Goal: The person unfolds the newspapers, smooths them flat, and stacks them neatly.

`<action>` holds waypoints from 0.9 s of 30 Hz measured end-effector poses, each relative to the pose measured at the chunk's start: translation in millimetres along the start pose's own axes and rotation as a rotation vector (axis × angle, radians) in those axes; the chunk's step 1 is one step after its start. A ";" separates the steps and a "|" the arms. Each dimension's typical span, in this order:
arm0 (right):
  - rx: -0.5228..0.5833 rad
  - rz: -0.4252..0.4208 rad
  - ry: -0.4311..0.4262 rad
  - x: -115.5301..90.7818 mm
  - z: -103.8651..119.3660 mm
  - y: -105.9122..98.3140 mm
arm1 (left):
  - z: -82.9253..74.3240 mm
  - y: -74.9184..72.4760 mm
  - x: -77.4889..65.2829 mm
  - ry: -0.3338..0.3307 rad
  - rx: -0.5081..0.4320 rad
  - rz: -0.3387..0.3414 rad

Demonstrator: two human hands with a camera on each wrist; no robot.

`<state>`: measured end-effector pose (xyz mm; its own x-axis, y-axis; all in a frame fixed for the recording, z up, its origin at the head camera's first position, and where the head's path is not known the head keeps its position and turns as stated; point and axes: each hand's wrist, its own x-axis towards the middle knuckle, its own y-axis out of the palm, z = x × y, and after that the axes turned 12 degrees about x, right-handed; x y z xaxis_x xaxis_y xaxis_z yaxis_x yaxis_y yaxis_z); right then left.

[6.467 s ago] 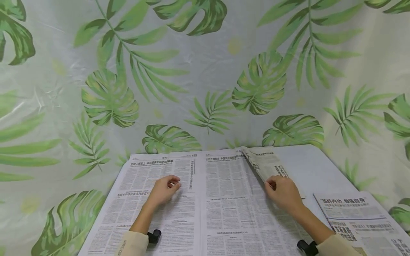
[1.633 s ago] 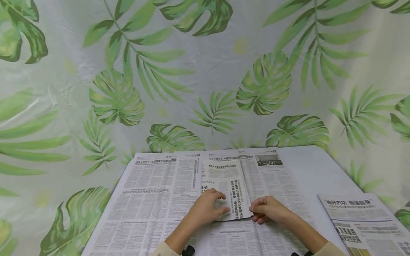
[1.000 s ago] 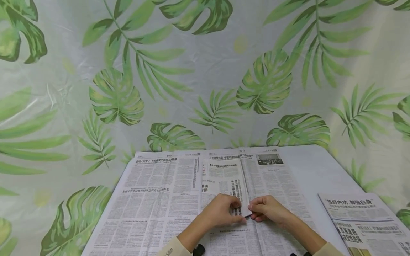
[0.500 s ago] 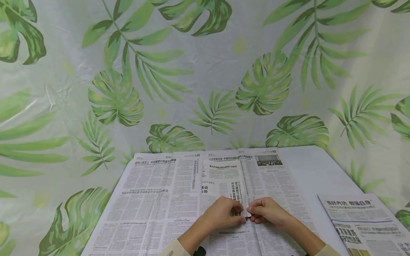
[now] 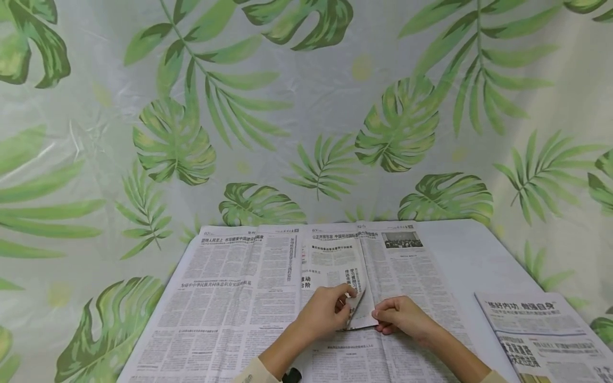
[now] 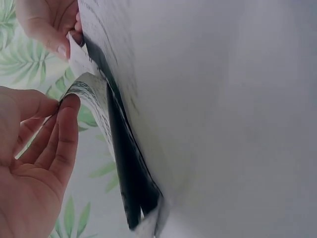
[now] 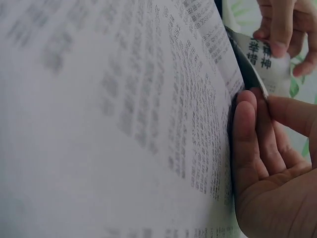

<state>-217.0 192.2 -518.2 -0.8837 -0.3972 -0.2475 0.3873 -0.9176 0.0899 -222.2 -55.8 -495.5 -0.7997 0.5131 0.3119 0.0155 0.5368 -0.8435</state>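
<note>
A small folded newspaper [image 5: 330, 259] lies on top of a large spread newspaper [image 5: 215, 308]. My left hand [image 5: 326, 309] pinches the top layer near its lower right corner, between thumb and fingers, and that layer curls up and leftward. With thumb and fingertips my right hand [image 5: 403, 319] pinches the lower right corner of the layer beneath. Seen from the left wrist, the lifted flap [image 6: 91, 99] bends away from the lower layers, and a dark strip [image 6: 126, 163] shows between the folds. In the right wrist view, bold characters show on the flap [image 7: 267, 57] by the left hand.
Another folded newspaper [image 5: 541, 335] lies at the right edge of the white table [image 5: 460, 255]. Behind the table hangs a pale curtain [image 5: 306, 106] with green leaf print. The spread newspaper covers most of the table's left and middle.
The small newspaper, earlier at the back right, now lies folded over the middle. Both hands moved to its lower right corner; my left hand has since peeled the top layer up and leftward.
</note>
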 end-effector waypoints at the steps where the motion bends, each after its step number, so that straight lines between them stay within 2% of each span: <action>1: -0.001 -0.002 -0.001 -0.2 -0.1 0.0 | 1.8 -1.0 -1.2 0.001 -0.012 -0.008; 9: -0.040 -0.037 0.014 -4.5 0.0 -2.7 | 15.9 -19.8 -7.8 -0.045 -0.083 -0.037; 15: -0.080 -0.047 0.006 -10.7 3.2 -10.6 | 25.8 -42.3 -11.2 -0.122 -0.119 -0.091; 20: -0.107 -0.065 -0.009 -13.4 3.4 -16.2 | 32.8 -59.4 -14.4 -0.181 -0.116 -0.149; 27: -0.111 -0.093 0.020 -12.7 3.7 -20.0 | 45.4 -78.3 -22.2 -0.233 -0.098 -0.241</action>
<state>-214.5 215.5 -513.3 -0.9124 -0.3088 -0.2687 0.3312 -0.9426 -0.0414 -232.9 -139.7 -456.2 -0.9029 0.2029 0.3790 -0.1418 0.6917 -0.7082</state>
